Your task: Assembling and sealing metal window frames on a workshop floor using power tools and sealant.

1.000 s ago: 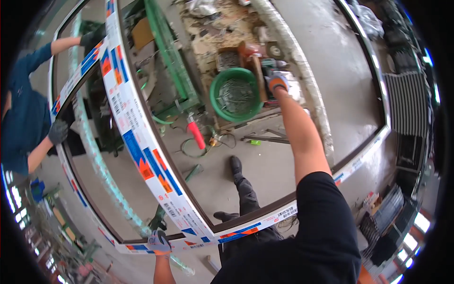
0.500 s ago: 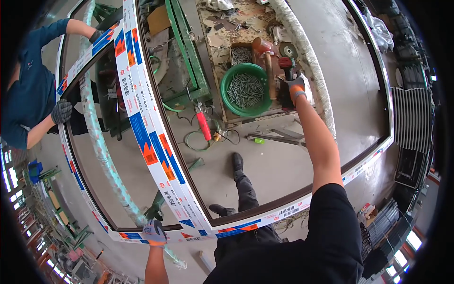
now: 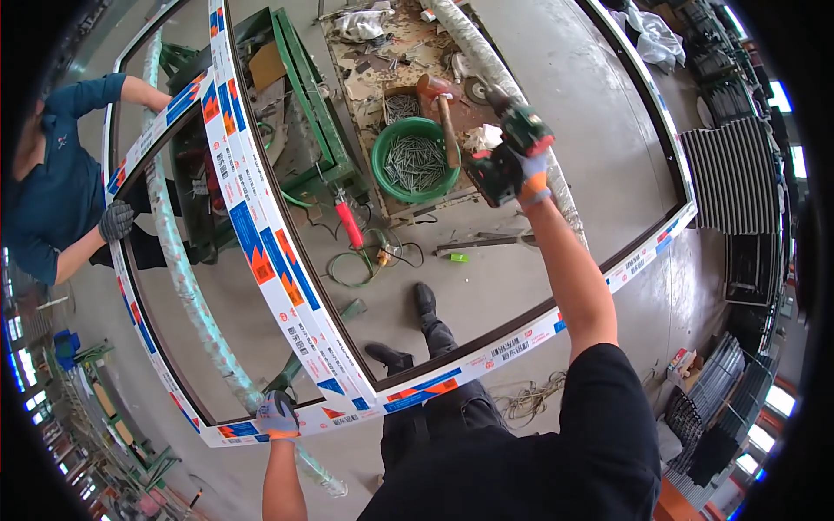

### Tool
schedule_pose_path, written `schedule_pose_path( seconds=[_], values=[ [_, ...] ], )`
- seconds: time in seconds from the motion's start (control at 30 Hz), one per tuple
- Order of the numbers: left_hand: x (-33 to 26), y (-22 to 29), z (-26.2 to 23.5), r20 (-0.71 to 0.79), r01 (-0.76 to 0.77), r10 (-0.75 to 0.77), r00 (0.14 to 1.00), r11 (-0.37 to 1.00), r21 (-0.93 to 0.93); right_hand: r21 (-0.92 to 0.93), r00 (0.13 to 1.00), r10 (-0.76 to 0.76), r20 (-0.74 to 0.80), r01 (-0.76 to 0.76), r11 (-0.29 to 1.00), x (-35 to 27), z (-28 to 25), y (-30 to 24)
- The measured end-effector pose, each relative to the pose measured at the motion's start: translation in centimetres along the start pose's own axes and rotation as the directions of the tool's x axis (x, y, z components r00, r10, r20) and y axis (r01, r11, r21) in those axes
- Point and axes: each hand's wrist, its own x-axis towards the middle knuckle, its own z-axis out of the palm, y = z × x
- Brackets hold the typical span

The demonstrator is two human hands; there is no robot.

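In my right hand, gloved in grey and orange, is a cordless drill, held by its handle above the right side of a worn workbench. My left hand, in the same kind of glove, grips the near rail of a large window frame at the lower left. The frame has dark inner edges and is covered in white, blue and orange protective film. Just left of the drill stand a green bowl of screws and a mallet with a wooden handle.
A co-worker at the left has a gloved hand on the frame. A wrapped pole runs under it. A red-handled tool and cables lie within the frame's opening. Stacked profiles stand at the right.
My right hand has lifted the drill off the workbench, and it now hangs above it. My view has shifted slightly right. My left hand stays on the frame's near rail.
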Motion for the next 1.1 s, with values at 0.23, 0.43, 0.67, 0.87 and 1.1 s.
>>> schedule_pose_path(
  seconds=[0.23, 0.43, 0.67, 0.87, 1.1],
  values=[
    [2.0, 2.5, -1.6, -0.222, -0.019, -0.081, 0.972, 0.910, -0.415, -0.194, 0.997, 0.068, -0.036, -0.073, 0.978, -17.1, -4.7, -6.9],
    [7.6, 27.2, -5.9, -0.454, -0.446, 0.140, 0.880, 0.574, -0.687, 0.061, 0.947, 0.297, -0.124, -0.292, 0.955, -24.7, -7.1, -5.7],
    [17.8, 51.3, 3.3, -0.084, -0.800, 0.800, 0.594, 0.599, 0.039, 0.132, 0.915, 0.392, -0.096, -0.379, 0.916, -28.5, -13.5, 1.9],
    [27.3, 56.8, 12.8, 0.249, -0.638, 0.591, 0.767, 0.666, 0.387, -0.526, 0.877, 0.437, 0.200, -0.281, 0.803, -23.5, -4.6, -8.2],
    [26.1, 61.2, 18.1, 0.232, -0.546, 0.495, 0.837, 0.731, 0.410, -0.688, 0.959, 0.154, 0.237, 0.054, 0.724, -25.3, -7.1, -5.1]
  ],
)
